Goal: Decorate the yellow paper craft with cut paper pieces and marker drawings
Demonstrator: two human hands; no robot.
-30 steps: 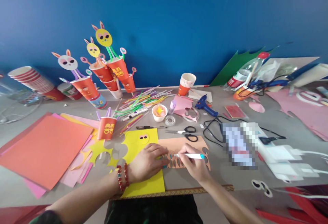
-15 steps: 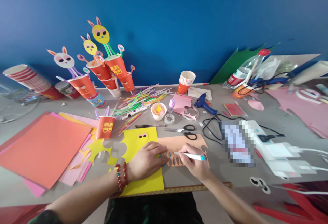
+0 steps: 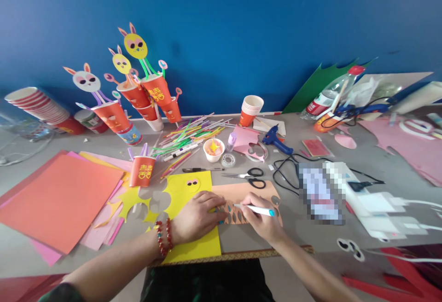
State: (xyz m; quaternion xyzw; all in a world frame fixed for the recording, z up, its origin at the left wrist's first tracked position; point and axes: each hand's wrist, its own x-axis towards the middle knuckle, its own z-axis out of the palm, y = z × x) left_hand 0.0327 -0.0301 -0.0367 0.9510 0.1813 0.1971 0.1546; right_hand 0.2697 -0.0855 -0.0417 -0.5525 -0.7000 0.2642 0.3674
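My right hand (image 3: 263, 217) is closed around a white marker (image 3: 257, 209) with a blue end, its tip on a peach paper sheet (image 3: 252, 191). That sheet has several leaf-shaped marks or cut-outs along its lower part; which they are I cannot tell. My left hand (image 3: 198, 217), with a red bead bracelet at the wrist, lies flat with fingers stretched over the edge where a yellow paper sheet (image 3: 207, 246) meets the peach one. On the yellow sheet sits a small round yellow face (image 3: 193, 183) with dark eyes. Black-handled scissors (image 3: 253, 176) rest just beyond the peach sheet.
Behind lie a black pen (image 3: 203, 170), a paper bowl (image 3: 214, 150), a tape roll (image 3: 228, 159) and a blue glue gun (image 3: 277, 141). Left are rabbit-faced cups (image 3: 156, 91) and orange paper sheets (image 3: 65, 200). Right are a blurred-out device (image 3: 319, 194) and a white power strip (image 3: 362, 205).
The marker and right hand have shifted very slightly over the peach sheet. My left hand stays in place.
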